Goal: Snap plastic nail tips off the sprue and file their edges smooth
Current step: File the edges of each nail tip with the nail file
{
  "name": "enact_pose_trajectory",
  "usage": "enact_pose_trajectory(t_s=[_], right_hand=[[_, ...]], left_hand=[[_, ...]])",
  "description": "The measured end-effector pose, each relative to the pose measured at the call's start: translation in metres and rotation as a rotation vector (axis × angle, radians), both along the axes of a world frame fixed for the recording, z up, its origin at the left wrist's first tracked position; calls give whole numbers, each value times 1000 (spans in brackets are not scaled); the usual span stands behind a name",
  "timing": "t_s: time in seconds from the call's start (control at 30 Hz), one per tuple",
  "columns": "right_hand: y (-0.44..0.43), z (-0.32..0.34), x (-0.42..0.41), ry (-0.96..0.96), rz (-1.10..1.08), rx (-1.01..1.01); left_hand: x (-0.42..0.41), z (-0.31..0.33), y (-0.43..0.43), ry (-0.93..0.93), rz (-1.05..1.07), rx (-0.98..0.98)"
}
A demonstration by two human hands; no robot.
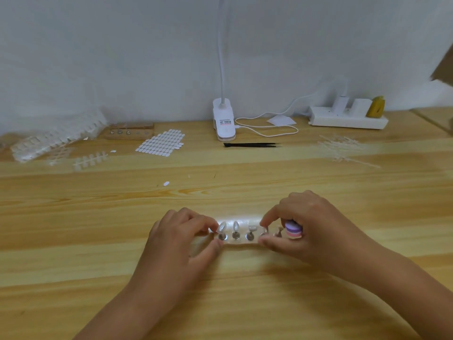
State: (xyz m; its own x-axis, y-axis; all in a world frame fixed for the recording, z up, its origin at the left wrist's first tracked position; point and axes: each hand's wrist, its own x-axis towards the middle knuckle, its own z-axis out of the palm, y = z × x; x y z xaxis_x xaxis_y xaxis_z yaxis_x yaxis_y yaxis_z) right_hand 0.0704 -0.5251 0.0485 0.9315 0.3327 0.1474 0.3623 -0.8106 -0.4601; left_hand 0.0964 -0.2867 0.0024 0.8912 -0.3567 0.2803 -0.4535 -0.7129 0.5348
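Fingers (210, 223) of L hand (181, 241) pinch a tip (222, 227) on the holder (241, 243), prob. seating it. R hand (311, 229) pinches 4th peg (264, 232), file (293, 229) palmed ready.

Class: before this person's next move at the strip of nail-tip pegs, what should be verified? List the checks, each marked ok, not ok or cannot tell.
1. Left hand grips the clear peg strip at its left end: ok.
2. Right hand holds the purple-and-pink buffer block: ok.
3. Leftmost nail tip seated on its peg: ok.
4. Tip on the fourth peg, between the right forefinger and thumb: cannot tell.
5. Tip edges smooth: cannot tell.
6. Unsnapped sprue in sight, far left: ok.
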Motion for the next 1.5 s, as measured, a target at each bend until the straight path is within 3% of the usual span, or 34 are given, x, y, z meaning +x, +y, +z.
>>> enact_pose_trajectory(t_s=[0.2,0.33,0.43,0.57,0.7,0.8,0.87,1.0,1.03,1.13,1.3,1.5], right_hand=[[-9,-1,2,-85,126,-5],[-20,5,5,-53,131,186],[-18,6,3,20,129,383],[-6,4,-2,154,205,579],[3,2,-5,232,249,681],[4,9,-12,260,263,672],[5,10,-10,201,265,627],[6,0,-4,56,-19,713],[8,-1,-10,-9,43,635],[18,-7,-30,-143,201,527],[33,-9,-30,-508,91,469],[27,-12,-23,-550,43,443]], left_hand=[[-2,4,-2,11,4,-23],[-3,4,-2,-21,1,-24],[-6,11,-6,-209,-3,-2],[-19,19,-18,-509,-234,-162],[-25,23,-20,-598,-275,-231],[-28,27,-21,-534,-255,-292],[-30,32,-20,-384,-225,-397],[-33,36,-18,-69,-154,-590],[-33,36,-18,-34,-149,-605],[-32,36,-20,27,-154,-635],[-32,36,-21,91,-181,-690],[-33,36,-22,119,-177,-691]])
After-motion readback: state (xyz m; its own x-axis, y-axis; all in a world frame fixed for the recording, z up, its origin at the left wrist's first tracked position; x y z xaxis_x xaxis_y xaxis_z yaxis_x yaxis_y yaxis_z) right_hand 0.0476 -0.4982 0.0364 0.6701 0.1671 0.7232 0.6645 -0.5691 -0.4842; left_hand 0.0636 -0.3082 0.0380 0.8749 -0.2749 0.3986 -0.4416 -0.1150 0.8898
